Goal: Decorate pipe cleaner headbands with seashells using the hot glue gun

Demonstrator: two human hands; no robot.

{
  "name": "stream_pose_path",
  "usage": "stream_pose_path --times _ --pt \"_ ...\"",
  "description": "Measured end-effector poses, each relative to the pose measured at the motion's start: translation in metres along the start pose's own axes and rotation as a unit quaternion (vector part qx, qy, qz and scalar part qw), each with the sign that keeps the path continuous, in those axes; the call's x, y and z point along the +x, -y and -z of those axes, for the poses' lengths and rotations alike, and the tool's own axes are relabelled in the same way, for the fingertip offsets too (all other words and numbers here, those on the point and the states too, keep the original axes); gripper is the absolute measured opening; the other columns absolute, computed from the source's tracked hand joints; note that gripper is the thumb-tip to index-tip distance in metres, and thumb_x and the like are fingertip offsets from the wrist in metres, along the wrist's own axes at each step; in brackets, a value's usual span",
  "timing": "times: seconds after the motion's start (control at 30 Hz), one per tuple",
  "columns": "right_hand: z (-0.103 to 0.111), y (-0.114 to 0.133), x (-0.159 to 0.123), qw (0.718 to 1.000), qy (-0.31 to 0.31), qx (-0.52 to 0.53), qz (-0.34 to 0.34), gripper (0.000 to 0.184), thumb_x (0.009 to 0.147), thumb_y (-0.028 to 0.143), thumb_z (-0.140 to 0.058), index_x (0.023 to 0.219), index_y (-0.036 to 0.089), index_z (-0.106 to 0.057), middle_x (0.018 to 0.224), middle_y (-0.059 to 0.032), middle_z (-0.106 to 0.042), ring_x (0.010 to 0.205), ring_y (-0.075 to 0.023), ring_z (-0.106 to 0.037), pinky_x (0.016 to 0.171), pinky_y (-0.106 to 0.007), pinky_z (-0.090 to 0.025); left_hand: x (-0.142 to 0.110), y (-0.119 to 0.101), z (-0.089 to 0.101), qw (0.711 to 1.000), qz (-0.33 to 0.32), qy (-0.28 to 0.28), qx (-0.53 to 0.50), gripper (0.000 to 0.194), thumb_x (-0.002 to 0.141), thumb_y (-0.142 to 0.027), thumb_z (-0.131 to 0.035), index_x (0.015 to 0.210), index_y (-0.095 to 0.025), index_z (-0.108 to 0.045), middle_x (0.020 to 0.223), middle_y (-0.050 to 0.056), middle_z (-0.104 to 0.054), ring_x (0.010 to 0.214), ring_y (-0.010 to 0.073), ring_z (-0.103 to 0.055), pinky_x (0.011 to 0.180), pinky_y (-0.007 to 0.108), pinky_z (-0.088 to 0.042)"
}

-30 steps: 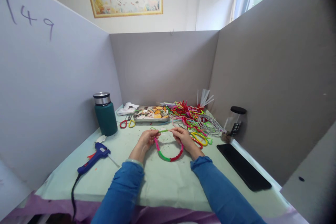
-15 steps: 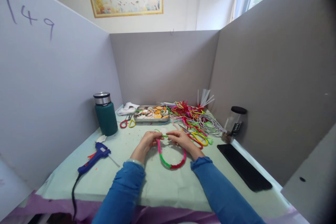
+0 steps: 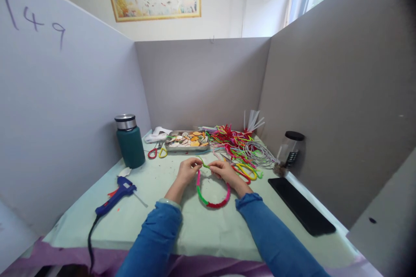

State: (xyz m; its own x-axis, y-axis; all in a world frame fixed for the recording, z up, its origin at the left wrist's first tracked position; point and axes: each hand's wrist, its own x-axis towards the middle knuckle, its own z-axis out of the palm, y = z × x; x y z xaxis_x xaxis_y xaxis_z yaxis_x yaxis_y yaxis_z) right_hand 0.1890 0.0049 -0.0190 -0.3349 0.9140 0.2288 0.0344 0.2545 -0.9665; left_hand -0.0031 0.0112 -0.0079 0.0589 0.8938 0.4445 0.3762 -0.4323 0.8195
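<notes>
A ring wrapped in pink, green and red fuzzy yarn (image 3: 218, 205) hangs or rests below my hands, its lower curve facing me. At its top runs a thin light-green pipe cleaner (image 3: 204, 164), with a loose end sticking up between my hands. My left hand (image 3: 189, 169) is closed, thumb and fingers pinching at the green strand's left side. On the other side my right hand (image 3: 224, 170) pinches the green strand and ring top. My fingers hide the ring's upper ends.
A blue glue gun (image 3: 118, 195) lies left, near a green thermos (image 3: 130, 145). Behind are a metal tray (image 3: 186, 149) of small pieces, red-and-yellow scissors (image 3: 246, 172) and a tangled pipe cleaner pile (image 3: 232, 138). To the right are a black phone-like slab (image 3: 300, 205) and a clear jar (image 3: 288, 151).
My left hand has shifted slightly up, and the green strand's loose end now stands higher between my hands. The ring has tilted a little; my right hand has hardly moved.
</notes>
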Motion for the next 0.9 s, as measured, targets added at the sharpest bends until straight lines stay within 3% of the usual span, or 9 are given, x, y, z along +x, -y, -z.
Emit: stream_pose_path --times 0.1,0.33,0.5,0.77,0.9 --pt "0.0005 -0.0015 0.0004 1.0 0.005 0.013 -0.002 0.027 0.072 0.041 -0.068 0.085 0.016 -0.07 0.061 0.002 -0.055 0.045 -0.0072 -0.037 0.045 -0.022 -0.025 -0.0007 -0.0015 0.0003 0.999 -0.044 0.005 0.018 0.013 0.069 -0.021 -0.065 0.079 -0.02 -0.074 0.087 0.006 -0.071 0.074 0.0164 -0.06 0.07 0.026 -0.045" --pt "0.0004 -0.0029 0.0002 1.0 -0.003 0.018 -0.018 0.027 0.07 0.039 -0.07 0.084 0.016 -0.07 0.058 0.003 -0.053 0.046 -0.0073 -0.037 0.045 -0.022 -0.024 -0.0017 -0.0032 0.0031 0.998 -0.052 0.027 0.008 0.016 0.075 -0.016 -0.061 0.078 -0.022 -0.076 0.089 0.007 -0.072 0.084 0.0194 -0.064 0.082 0.03 -0.047" --pt "0.0007 -0.001 -0.0004 1.0 0.01 0.029 -0.005 0.026 0.071 0.04 -0.069 0.082 0.017 -0.07 0.061 0.0022 -0.055 0.045 -0.0071 -0.035 0.045 -0.023 -0.023 -0.0006 -0.0041 0.0047 0.998 -0.047 0.024 0.023 0.022 0.069 -0.008 -0.064 0.08 -0.023 -0.077 0.09 0.006 -0.071 0.085 0.0189 -0.063 0.082 0.029 -0.047" --pt "0.0004 0.0033 -0.0025 1.0 0.012 0.017 0.004 0.027 0.072 0.042 -0.068 0.082 0.017 -0.071 0.061 0.0017 -0.055 0.045 -0.0074 -0.035 0.045 -0.023 -0.023 -0.0004 -0.0019 0.0045 0.997 -0.069 0.031 0.021 0.014 0.069 -0.015 -0.069 0.079 -0.023 -0.077 0.095 0.009 -0.07 0.089 0.0203 -0.063 0.085 0.032 -0.048" --pt "0.0001 0.0035 -0.0023 1.0 0.006 0.018 0.003 0.028 0.07 0.043 -0.07 0.082 0.017 -0.071 0.06 0.0015 -0.055 0.045 -0.0078 -0.035 0.045 -0.023 -0.023 -0.0017 -0.0059 0.0033 0.999 -0.03 0.038 -0.002 0.013 0.067 -0.018 -0.07 0.077 -0.021 -0.077 0.093 0.009 -0.071 0.085 0.021 -0.064 0.081 0.032 -0.049"
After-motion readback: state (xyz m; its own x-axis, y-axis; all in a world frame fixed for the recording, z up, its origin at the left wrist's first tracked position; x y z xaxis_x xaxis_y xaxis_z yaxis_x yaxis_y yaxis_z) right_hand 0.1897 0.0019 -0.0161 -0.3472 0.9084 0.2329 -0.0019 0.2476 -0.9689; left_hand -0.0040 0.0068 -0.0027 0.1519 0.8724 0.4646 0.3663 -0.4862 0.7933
